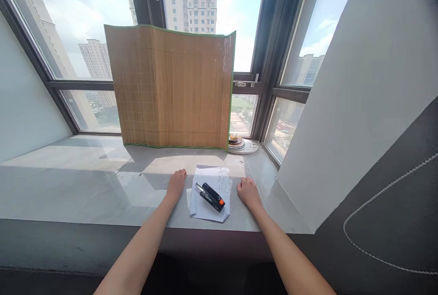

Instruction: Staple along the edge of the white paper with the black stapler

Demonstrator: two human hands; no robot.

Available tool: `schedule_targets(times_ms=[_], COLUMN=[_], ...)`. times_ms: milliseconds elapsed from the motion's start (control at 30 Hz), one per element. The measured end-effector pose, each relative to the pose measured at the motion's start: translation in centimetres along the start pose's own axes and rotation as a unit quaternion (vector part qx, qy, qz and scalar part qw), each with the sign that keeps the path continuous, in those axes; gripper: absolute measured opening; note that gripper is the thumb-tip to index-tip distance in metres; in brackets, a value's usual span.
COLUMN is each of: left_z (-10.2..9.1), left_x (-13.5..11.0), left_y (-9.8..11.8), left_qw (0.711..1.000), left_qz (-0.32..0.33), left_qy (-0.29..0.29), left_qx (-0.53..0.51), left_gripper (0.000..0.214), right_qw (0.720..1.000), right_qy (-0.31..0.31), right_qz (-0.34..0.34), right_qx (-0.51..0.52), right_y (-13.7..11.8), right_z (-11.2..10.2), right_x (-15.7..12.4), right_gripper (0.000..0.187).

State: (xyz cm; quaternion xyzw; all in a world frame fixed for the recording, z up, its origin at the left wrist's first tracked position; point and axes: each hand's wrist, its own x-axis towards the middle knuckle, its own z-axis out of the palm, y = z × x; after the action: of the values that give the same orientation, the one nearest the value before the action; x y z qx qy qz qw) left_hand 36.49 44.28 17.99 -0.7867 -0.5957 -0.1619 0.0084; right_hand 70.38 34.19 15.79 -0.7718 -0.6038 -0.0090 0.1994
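Note:
A black stapler (211, 197) with an orange patch at its near end lies slantwise on white paper sheets (205, 174). The upper right part of the paper bears printed lines. To the left of the sheets, my left hand (176, 183) rests on the window sill with its fingers curled in. My right hand (248, 191) rests likewise on the right, fingers folded into a loose fist. Neither hand touches the stapler, and nothing shows in either one.
A brown bamboo mat (185, 90) with green edging stands upright at the back of the pale sill (85, 185), against the window. Stacked plates (243, 147) sit by its right end. Small dark bits lie on the sill. A beaded cord (356, 213) hangs at right.

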Motion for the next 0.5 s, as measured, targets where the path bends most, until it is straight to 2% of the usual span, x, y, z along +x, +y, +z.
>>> schedule_targets(times_ms=[167,300,500], left_z=[0.2,-0.1,-0.4], left_x=[-4.1,-6.9,-8.0], left_y=[0.8,1.4,2.0], left_qw=[0.999,0.999,0.999], left_qz=[0.017,0.024,-0.001], left_qy=[0.039,0.047,0.04], left_qx=[-0.028,-0.013,0.013], left_gripper=[0.042,0.032,0.031], right_qw=[1.0,1.0,1.0], right_qy=[-0.008,-0.008,-0.004], right_qz=[0.006,0.007,0.004], right_qx=[0.01,0.013,0.013], right_y=[0.0,-0.1,-0.1], right_z=[-0.2,-0.3,-0.5], right_x=[-0.1,-0.2,-0.3], right_gripper=[0.023,0.023,0.023])
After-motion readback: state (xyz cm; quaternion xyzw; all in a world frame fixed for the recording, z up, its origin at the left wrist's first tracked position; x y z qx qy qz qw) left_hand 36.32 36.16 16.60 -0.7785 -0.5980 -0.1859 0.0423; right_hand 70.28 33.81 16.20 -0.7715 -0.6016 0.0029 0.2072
